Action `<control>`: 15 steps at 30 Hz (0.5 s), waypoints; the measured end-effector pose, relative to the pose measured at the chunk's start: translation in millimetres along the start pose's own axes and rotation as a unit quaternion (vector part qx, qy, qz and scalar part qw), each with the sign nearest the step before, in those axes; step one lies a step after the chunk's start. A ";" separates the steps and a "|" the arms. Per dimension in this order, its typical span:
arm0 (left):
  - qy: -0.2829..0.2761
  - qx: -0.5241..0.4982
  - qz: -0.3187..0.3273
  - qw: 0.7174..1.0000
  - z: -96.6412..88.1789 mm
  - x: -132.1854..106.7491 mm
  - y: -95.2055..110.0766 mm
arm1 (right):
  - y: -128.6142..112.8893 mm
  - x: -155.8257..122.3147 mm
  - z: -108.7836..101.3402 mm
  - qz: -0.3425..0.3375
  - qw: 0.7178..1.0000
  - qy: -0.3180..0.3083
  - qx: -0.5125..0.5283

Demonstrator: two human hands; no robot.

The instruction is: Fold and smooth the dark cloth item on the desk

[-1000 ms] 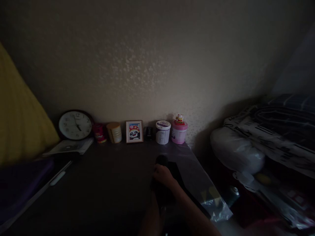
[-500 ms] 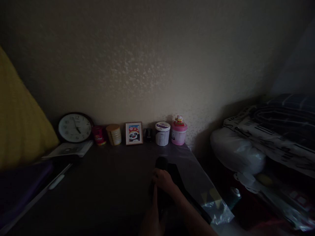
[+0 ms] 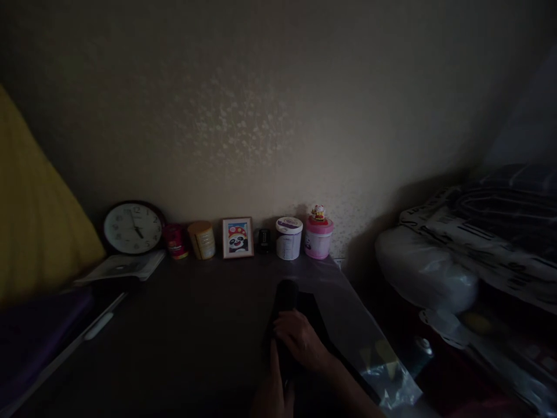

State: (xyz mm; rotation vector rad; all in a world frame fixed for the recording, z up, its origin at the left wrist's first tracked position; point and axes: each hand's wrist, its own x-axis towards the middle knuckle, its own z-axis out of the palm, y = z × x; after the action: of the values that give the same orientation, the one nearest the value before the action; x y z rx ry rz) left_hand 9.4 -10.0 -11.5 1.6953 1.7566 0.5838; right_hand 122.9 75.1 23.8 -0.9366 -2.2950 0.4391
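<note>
On the dark table [image 3: 195, 325] lies a long black object [image 3: 287, 295] with a rounded far end; it is too dark to make out its kind. My right hand [image 3: 300, 337] is closed over its middle, fingers wrapped across the top. Nearer to me, my left hand [image 3: 272, 392] holds its near part, one finger pointing forward along the left side and the thumb opposite. Shadow hides most of that grip. A flat black piece [image 3: 311, 307] spreads out to the right, partly under my right arm.
Along the wall stand a clock [image 3: 133, 228], a red can [image 3: 175, 241], a tan canister [image 3: 202, 240], a framed panda picture [image 3: 238, 238], a white tub [image 3: 288, 239] and a pink tub [image 3: 318, 242] topped by a figurine [image 3: 318, 213]. Stuffed bags [image 3: 426, 270] are heaped right of the table.
My right hand has slid towards me along the black object, so more of its far end shows. My left hand stays at the near part. The view has shifted slightly.
</note>
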 end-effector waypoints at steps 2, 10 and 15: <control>-0.009 0.011 -0.004 1.000 -1.9 0.8 0.7 | 14.9 11.7 3.2 0.000 1.000 -0.014 -0.020; -0.019 -0.019 -0.024 0.999 -5.4 3.5 -0.4 | 70.3 80.8 7.6 0.158 0.987 0.030 -0.028; -0.009 -0.023 -0.025 0.999 -2.0 1.7 -0.5 | 95.6 61.9 -17.0 0.273 0.954 0.122 -0.005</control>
State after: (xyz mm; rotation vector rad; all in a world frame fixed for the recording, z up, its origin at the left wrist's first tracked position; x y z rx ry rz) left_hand 7.6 -8.1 -10.7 1.6156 1.7556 0.5801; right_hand 148.2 186.9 14.1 -1.5434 -1.7972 0.5033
